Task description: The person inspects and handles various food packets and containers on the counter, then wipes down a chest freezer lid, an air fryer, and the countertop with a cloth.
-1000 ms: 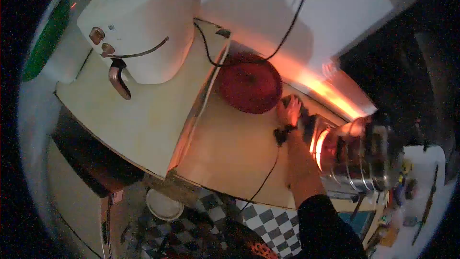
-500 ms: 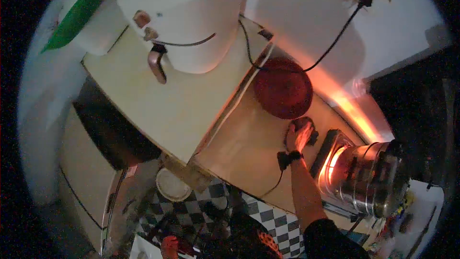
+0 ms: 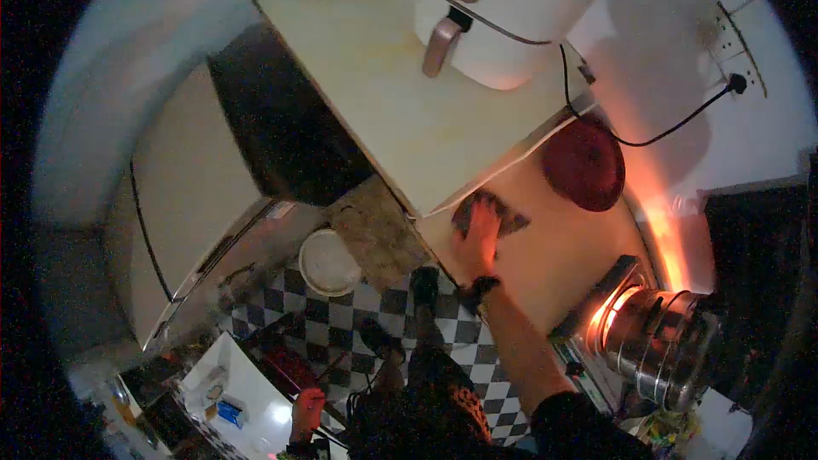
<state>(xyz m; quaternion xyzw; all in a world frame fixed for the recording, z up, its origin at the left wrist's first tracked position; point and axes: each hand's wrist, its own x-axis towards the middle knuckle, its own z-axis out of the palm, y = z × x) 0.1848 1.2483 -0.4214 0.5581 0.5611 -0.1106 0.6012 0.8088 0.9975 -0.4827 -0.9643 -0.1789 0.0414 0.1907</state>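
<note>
A dark cloth (image 3: pixel 509 220) lies under my right hand (image 3: pixel 482 232), which presses it flat on the lower counter (image 3: pixel 545 260) beside the raised board's edge. Its fingers are stretched over the cloth. My left hand (image 3: pixel 308 410) hangs low at the bottom, near a white tray, with its fingers curled; what it holds, if anything, is too small to tell. A round dark red lid or plate (image 3: pixel 584 163) stands at the back of the lower counter, to the right of my right hand.
A metal pot (image 3: pixel 660 341) sits over a glowing flame on a stove at the right. A white container with a tap (image 3: pixel 511 13) stands on the raised board (image 3: pixel 400 111). A black cable runs to the wall socket. Below are a white bucket (image 3: pixel 330 262) and the checkered floor.
My right hand has moved with the cloth from beside the stove toward the counter's front left. The view has shifted, and my left hand now shows more clearly at the bottom.
</note>
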